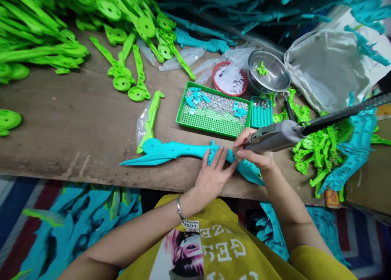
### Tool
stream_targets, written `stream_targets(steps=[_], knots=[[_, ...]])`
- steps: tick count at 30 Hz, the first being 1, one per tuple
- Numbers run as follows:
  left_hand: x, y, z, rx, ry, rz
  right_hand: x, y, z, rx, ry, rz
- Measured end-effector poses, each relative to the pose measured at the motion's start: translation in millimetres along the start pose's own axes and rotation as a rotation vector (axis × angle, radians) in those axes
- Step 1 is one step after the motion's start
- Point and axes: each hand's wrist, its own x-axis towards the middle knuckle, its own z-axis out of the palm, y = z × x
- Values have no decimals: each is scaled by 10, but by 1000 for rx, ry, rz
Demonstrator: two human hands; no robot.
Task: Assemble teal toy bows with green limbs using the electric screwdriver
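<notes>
A long teal plastic toy-like part (189, 149), with a pointed left end, lies along the table's front edge. My left hand (212, 176) rests palm down on it, fingers stretched out flat, with one finger reaching toward my right hand. My right hand (255, 153) is closed round a grey power screwdriver (275, 137) with a black cord trailing to the upper right. Its tip is hidden behind my fingers, over the right portion of the teal part. Touching the part's left side is a green curved piece (150, 121) with a clear plastic blade (142, 123) beside it.
Behind my hands stands a green tray (201, 127) of screws and small teal pieces. Near it are a small teal basket (261, 119), a red basket (217, 84) and a metal bowl (275, 74). Green parts (39, 51) and teal parts (244, 7) are heaped around.
</notes>
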Motion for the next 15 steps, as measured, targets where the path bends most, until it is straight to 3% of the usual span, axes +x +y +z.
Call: stream_targets(steps=[2, 4, 7, 15], knots=[[76, -35, -97, -14, -20, -16, 114, -48, -43, 16, 116, -73], [181, -99, -209, -11, -42, -31, 253, -41, -85, 22, 324, -183], [341, -219, -320, 22, -66, -49, 456, 83, -146, 17, 541, -299], [403, -381, -211, -150, -64, -77, 656, 393, -209, -101, 663, -254]])
